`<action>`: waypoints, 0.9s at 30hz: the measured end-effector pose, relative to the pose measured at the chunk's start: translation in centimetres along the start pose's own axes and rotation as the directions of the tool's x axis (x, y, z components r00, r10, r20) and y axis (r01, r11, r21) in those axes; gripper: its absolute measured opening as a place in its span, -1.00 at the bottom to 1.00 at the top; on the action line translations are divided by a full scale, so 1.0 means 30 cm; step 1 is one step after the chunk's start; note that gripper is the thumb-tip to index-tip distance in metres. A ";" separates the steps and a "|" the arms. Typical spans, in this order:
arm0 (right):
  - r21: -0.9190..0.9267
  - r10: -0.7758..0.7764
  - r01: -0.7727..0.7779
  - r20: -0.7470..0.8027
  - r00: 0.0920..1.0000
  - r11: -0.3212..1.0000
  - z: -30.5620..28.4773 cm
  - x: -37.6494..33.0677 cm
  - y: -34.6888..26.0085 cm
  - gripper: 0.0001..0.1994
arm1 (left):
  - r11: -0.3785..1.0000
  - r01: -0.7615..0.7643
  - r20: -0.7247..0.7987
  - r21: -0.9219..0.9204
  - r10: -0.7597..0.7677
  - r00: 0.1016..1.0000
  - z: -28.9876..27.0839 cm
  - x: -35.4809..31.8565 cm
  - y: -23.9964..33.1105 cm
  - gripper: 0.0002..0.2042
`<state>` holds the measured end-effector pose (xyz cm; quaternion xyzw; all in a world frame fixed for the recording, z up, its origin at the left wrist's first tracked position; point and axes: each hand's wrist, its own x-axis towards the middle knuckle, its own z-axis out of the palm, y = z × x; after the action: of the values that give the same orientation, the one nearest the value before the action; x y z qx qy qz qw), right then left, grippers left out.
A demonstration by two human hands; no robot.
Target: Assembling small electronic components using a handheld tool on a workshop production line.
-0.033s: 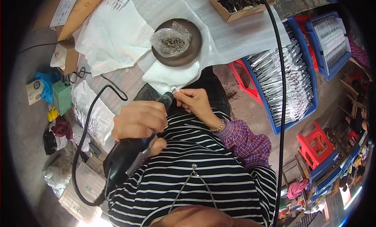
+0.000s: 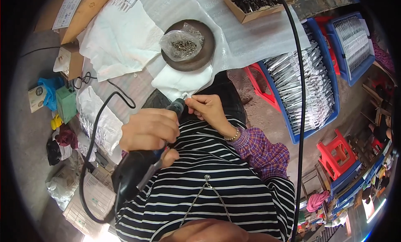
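1. The left hand [image 2: 149,129] is wrapped around the black power tool [image 2: 133,173], fingers over the top and thumb on the side nearer the body.
2. The right hand [image 2: 207,110] is nearly closed, thumb and forefinger pinching a small pale part [image 2: 184,95] at the tool's nose; the part's exact shape is too small to tell.
3. Tool and part are in front of the striped shirt [image 2: 217,158], by the near end of the white cloth [image 2: 181,80].
4. To work well here, I would line the nose up squarely with the part, press evenly, hold the part firmly and leave the fingertips clear of the tip.
5. The tool's long axis runs diagonally, from its rear at lower left to its nose at upper right, pointing away from the body toward the right fingertips.
6. The small part's own axis cannot be made out.
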<state>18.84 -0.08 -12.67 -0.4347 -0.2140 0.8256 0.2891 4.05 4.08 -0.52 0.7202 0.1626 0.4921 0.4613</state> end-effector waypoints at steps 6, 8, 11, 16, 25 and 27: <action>-0.011 -0.022 0.023 0.013 1.000 1.000 0.011 0.004 0.019 -0.73 | 0.997 -0.056 -0.059 0.048 0.059 0.997 0.045 0.019 -0.022 -0.73; 0.001 -0.035 0.035 -0.011 0.999 0.999 0.014 0.004 0.024 -0.70 | 0.997 -0.045 -0.027 0.058 0.046 0.999 0.055 0.027 -0.030 -0.76; -0.005 -0.072 0.072 -0.035 0.997 0.997 0.007 0.005 0.029 -0.69 | 0.996 -0.041 -0.005 0.076 0.041 0.999 0.060 0.037 -0.044 -0.76; -0.001 -0.111 0.111 -0.036 0.993 0.994 0.021 -0.003 0.029 -0.72 | 0.995 0.002 -0.002 0.102 -0.002 1.000 0.066 0.045 -0.036 -0.76; -0.036 -0.091 0.090 -0.025 0.996 0.995 0.025 0.006 0.022 -0.69 | 0.983 0.037 0.022 0.180 -0.042 0.999 0.037 0.044 -0.018 -0.69; -0.041 -0.048 0.046 -0.040 0.998 0.998 0.026 0.010 0.021 -0.67 | 0.989 0.039 -0.061 0.140 -0.031 0.998 0.032 0.027 -0.033 -0.64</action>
<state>17.86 -0.43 -12.82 -0.4519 -0.2349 0.8051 0.3039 5.48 4.66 -0.99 0.7333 0.2231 0.4921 0.4127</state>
